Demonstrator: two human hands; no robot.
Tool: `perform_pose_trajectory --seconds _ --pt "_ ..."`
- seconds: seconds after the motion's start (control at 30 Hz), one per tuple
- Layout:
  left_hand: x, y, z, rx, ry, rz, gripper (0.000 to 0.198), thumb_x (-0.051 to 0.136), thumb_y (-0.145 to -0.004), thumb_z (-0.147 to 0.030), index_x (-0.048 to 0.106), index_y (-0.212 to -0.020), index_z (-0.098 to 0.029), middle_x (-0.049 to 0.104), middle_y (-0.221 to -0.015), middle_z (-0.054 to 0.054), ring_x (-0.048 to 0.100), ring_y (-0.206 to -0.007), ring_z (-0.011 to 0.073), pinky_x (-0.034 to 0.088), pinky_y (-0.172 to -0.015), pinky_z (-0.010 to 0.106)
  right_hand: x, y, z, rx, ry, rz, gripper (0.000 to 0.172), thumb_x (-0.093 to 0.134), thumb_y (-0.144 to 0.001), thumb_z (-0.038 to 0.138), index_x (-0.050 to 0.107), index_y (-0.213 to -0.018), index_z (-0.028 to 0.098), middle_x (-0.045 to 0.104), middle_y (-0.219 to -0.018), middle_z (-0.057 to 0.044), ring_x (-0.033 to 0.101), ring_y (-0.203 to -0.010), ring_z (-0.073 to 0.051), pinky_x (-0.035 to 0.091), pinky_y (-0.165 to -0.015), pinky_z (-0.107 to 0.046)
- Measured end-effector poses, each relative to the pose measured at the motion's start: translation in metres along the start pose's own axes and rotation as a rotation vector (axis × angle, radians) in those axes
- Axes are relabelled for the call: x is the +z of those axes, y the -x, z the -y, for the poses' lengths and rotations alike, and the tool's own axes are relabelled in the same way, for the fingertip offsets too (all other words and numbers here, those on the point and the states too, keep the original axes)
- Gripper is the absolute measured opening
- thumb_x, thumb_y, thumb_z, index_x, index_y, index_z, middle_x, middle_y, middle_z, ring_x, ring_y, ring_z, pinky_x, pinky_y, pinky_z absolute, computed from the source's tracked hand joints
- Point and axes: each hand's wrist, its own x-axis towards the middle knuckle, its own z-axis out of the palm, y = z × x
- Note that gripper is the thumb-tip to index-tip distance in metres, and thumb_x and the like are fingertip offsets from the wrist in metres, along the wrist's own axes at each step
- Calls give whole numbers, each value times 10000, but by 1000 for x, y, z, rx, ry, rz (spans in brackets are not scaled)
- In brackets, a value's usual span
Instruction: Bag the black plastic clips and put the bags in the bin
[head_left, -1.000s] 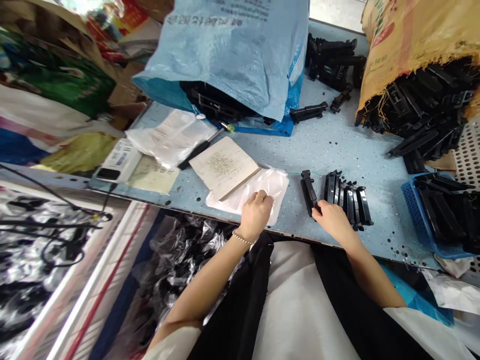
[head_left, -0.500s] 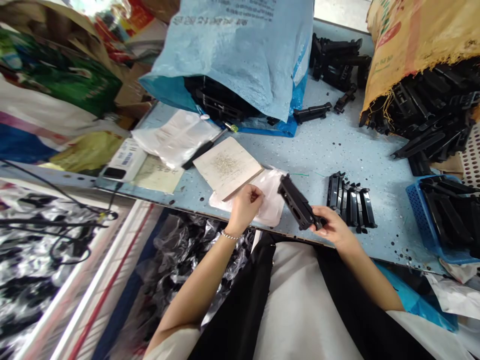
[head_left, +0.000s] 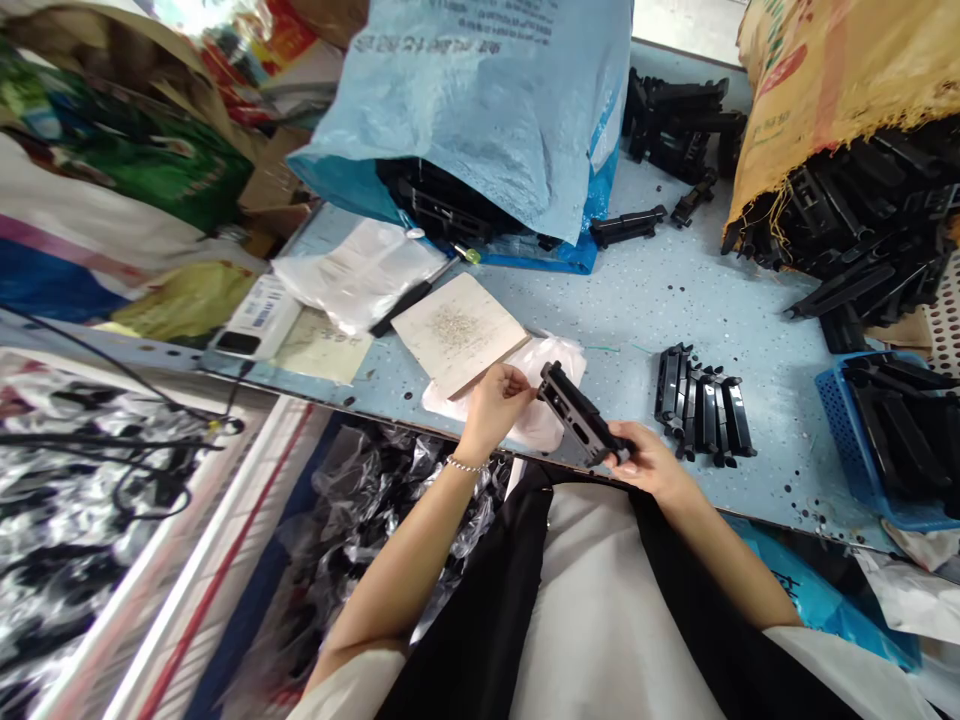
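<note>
My right hand (head_left: 643, 460) grips one end of a long black plastic part (head_left: 577, 415) with slots along its side, held tilted above the table's front edge. My left hand (head_left: 495, 405) is closed in a pinch at the part's other end; whatever lies between its fingertips is too small to make out. Under and behind the left hand are a pale square board (head_left: 459, 335) with a scatter of tiny bits on it and a crumpled white plastic bag (head_left: 551, 425). To the right, several similar black parts (head_left: 705, 405) lie side by side in a row.
A blue sack (head_left: 480, 110) holding black parts stands at the back. An orange sack (head_left: 847, 80) spills more at the right, beside a blue basket (head_left: 847, 440) of parts. Clear plastic bags (head_left: 360, 270) and a white box (head_left: 255, 318) lie at the left.
My right hand has brought the black part leftward, and its far end now meets my left fingertips. My left hand has shifted slightly toward it.
</note>
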Motion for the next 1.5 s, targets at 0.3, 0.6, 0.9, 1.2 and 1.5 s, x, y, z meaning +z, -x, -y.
perform_pose_trajectory --seconds 0.3,0.6,0.9,1.2,1.5 --pt "-28 12 -20 401 -471 -114 84 574 -877 -190 616 -950 -193 655 -920 61 640 -815 183 553 -784 346 0 -2 -8 -45 204 -5 316 722 -765 493 637 -670 205 581 -564 4 322 -402 -56 198 -383 -202" --pt "-24 -4 2 514 -708 58 359 499 -884 -106 712 -1169 -152 679 -1220 148 683 -1037 265 596 -937 442 -13 -14 -15 38 -37 130 326 750 -747 452 572 -763 178 555 -532 37 300 -366 -37 173 -312 -152" --pt "-20 28 -13 706 -613 220 637 410 -930 -33 420 -1544 -202 524 -1488 154 532 -1385 256 502 -1137 409 12 -42 -23 -44 -84 101 316 747 -766 414 552 -701 173 570 -519 31 306 -356 -21 220 -312 -127" --pt "-1 42 -15 888 -510 277 751 393 -948 2 239 -1621 -294 503 -1525 132 514 -1410 246 476 -1166 421 2 -10 -10 -51 58 148 318 706 -825 456 602 -748 166 515 -505 62 262 -333 -27 177 -306 -160" --pt "17 78 -24 1029 -521 481 786 408 -924 38 227 -1617 -285 501 -1524 144 622 -1280 230 588 -1037 392 2 -21 -25 -144 -74 -27 420 754 -771 524 475 -698 219 447 -510 86 259 -360 -33 233 -329 -158"
